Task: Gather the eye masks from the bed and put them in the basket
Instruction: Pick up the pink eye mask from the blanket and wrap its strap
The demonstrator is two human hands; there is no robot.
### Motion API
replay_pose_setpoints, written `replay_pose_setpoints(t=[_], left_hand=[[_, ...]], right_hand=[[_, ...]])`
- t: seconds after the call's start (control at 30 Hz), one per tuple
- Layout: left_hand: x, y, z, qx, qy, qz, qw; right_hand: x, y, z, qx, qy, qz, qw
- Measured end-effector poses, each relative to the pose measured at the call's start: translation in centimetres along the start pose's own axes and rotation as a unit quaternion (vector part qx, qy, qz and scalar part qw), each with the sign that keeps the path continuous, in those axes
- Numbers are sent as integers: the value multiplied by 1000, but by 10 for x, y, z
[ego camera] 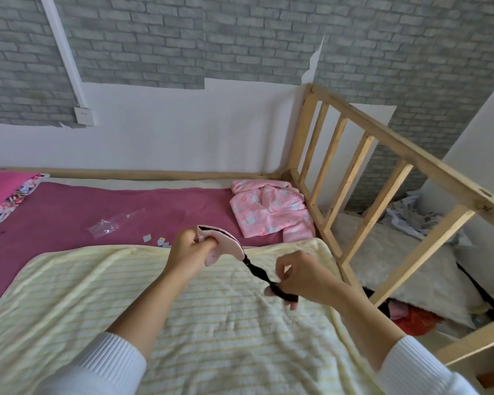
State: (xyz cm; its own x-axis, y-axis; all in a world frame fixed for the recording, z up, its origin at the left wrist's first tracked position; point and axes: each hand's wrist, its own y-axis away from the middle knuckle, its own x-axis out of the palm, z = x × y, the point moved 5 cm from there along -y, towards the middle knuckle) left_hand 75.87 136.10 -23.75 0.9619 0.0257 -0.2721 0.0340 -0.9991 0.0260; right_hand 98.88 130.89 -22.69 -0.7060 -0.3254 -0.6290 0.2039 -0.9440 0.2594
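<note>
A pink eye mask [231, 247] with black trim is held up over the pale yellow striped blanket [183, 323]. My left hand [187, 253] grips the mask's padded body. Its black elastic strap [258, 273] stretches down and right to my right hand [298, 276], which pinches the strap's far end. Both hands hover above the bed, mid-frame. No basket is in view.
A pink patterned pyjama top [270, 212] lies at the bed's far right corner. A clear plastic bag [111, 223] and small paper bits [157, 240] rest on the magenta sheet [63, 212]. The wooden slatted bed rail [382, 178] runs along the right, with clutter on the floor beyond.
</note>
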Motion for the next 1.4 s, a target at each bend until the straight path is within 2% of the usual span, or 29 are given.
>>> replay_pose_setpoints(t=[0.1, 0.17, 0.23, 0.33, 0.37, 0.4, 0.47, 0.53, 0.63, 0.7, 0.77, 0.87, 0.9, 0.97, 1.03, 1.07, 1.23, 1.4], left_hand=[[3, 2, 2, -6, -17, 10, 1000], [9, 5, 4, -8, -17, 33, 999], [13, 8, 9, -20, -5, 48, 999], [17, 12, 15, -28, 38, 74, 996], [18, 14, 15, -28, 45, 86, 995], [19, 15, 14, -24, 44, 96, 994], [21, 18, 14, -14, 35, 108, 993], [24, 21, 14, -10, 36, 117, 992], [27, 26, 12, -13, 59, 161, 985], [28, 28, 10, -23, 75, 179, 981], [26, 30, 7, -22, 83, 154, 984], [11, 34, -5, 15, 79, -4, 997], [10, 36, -11, 40, 83, -24, 995], [18, 43, -24, 78, 64, 30, 994], [32, 50, -30, 81, 19, 104, 991], [36, 52, -31, 80, 1, 114, 990], [36, 55, -25, 59, -52, 101, 992], [16, 78, -15, 41, -45, 80, 995]], right_hand=[[13, 16, 22, -50, -202, 146, 967], [12, 23, 39, -113, -341, 156, 920], [1, 22, 47, -150, -481, 85, 860], [-17, 13, 37, -138, -568, -91, 806], [-20, 11, 31, -129, -557, -146, 807], [-23, 10, 27, -121, -513, -197, 827], [-20, 9, 23, -116, -362, -246, 891], [-9, 5, 21, -102, -228, -227, 941], [-1, 3, 26, -112, -149, -160, 969], [-1, 3, 33, -127, -122, -150, 973], [-3, 6, 37, -116, -97, -183, 971], [-4, 12, 44, -112, 13, -261, 959], [-3, 14, 47, -121, 59, -283, 950], [2, 16, 51, -135, 132, -294, 937], [8, 17, 52, -151, 184, -292, 926], [11, 17, 53, -161, 204, -295, 919], [26, 19, 52, -178, 243, -285, 910], [47, 24, 61, -212, 241, -237, 917]])
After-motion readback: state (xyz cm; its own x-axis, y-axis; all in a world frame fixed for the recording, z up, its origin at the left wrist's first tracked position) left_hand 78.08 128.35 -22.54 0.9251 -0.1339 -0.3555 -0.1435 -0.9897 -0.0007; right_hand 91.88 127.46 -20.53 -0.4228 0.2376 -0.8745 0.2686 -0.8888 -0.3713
